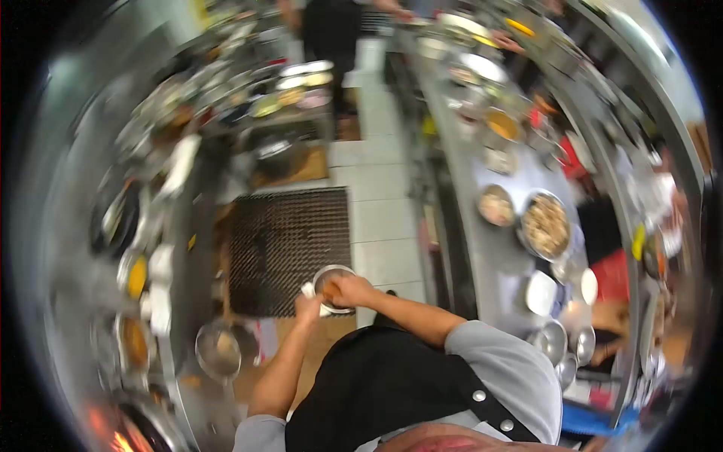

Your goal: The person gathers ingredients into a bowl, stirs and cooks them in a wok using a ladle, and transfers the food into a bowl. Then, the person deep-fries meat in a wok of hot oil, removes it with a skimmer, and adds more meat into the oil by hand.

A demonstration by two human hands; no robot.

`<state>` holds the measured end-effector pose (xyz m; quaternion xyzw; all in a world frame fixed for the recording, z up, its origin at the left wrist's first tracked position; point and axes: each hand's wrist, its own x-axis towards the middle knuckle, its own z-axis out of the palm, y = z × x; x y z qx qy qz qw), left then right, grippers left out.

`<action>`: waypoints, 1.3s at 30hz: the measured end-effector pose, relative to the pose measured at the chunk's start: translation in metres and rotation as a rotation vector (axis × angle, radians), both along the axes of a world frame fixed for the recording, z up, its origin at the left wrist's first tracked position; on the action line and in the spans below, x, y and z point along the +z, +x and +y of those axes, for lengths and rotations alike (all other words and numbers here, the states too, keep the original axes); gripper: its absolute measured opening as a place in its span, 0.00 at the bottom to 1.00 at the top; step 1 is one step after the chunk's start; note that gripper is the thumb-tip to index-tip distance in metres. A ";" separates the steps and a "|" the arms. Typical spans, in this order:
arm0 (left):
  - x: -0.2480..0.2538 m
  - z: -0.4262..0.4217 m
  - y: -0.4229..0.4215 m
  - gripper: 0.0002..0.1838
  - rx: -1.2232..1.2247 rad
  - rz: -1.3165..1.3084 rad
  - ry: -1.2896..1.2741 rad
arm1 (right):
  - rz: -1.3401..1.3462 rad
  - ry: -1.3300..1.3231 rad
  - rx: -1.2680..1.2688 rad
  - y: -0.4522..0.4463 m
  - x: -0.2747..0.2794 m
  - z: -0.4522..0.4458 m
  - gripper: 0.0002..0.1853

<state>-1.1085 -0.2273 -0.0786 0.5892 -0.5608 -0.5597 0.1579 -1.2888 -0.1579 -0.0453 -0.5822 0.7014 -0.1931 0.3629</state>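
Note:
In front of my apron I have a round metal bowl (326, 273) over the floor mat. My left hand (306, 309) is closed at the bowl's left side, with a white cloth (308, 289) between it and the rim. My right hand (354, 291) reaches over the right side, its curled fingers down inside the bowl. Something orange-brown shows at those fingertips, too blurred to name.
Left is a stove counter with a wok (117, 218), a strainer (218, 352) and flames (120, 441). Right, a steel counter (493, 256) carries a bowl of pale food pieces (547, 224) and white bowls (541, 293). A co-worker (331, 34) stands ahead by the tiled aisle (382, 218).

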 end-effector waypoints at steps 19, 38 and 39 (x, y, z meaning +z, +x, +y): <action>0.035 0.494 0.623 0.23 2.108 0.272 -0.228 | -0.281 -0.234 1.654 0.886 0.163 0.055 0.29; 0.041 0.569 0.619 0.26 2.667 0.424 -0.004 | -0.066 -0.922 1.219 1.162 0.194 -0.130 0.25; 0.058 0.559 0.632 0.25 2.606 0.383 -0.004 | -0.252 -1.056 1.115 1.137 0.199 -0.123 0.24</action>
